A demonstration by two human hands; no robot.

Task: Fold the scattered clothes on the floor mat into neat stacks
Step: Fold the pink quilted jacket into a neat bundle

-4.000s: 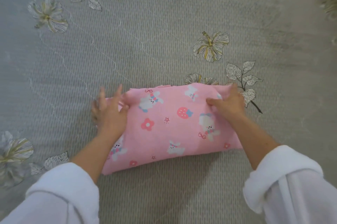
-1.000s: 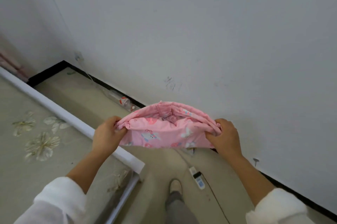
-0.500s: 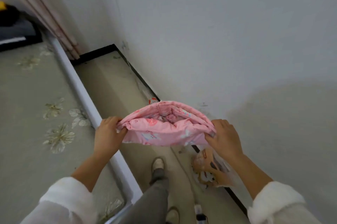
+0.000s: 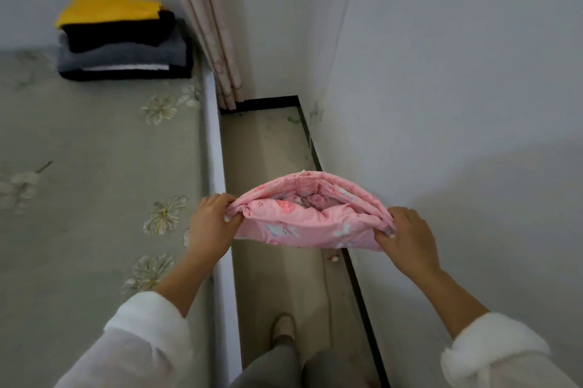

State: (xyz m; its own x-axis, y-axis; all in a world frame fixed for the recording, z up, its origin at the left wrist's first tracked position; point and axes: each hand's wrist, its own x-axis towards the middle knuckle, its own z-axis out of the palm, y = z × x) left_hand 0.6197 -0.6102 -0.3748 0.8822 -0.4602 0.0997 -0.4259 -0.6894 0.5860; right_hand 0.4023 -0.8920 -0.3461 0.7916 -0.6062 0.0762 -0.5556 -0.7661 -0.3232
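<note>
A folded pink garment (image 4: 310,220) printed with cartoon animals and strawberries hangs in the air between my hands, sagging in the middle. My left hand (image 4: 212,223) grips its left end and my right hand (image 4: 407,236) grips its right end. Both hands hold it over the strip of bare floor beside the mat (image 4: 94,173). At the mat's far corner stands a neat stack of folded clothes (image 4: 124,40): yellow on top, then black, grey, white and black layers.
The flowered mat has a white raised edge (image 4: 214,148) on its right. A narrow floor strip (image 4: 271,148) runs between it and the white wall (image 4: 441,72). A pink curtain (image 4: 208,24) hangs in the corner. My legs and a foot (image 4: 284,327) stand on the strip.
The garment went from lying flat on the mat to being carried in the air. My view has swung left, bringing the mat's far corner and the stack of clothes into sight.
</note>
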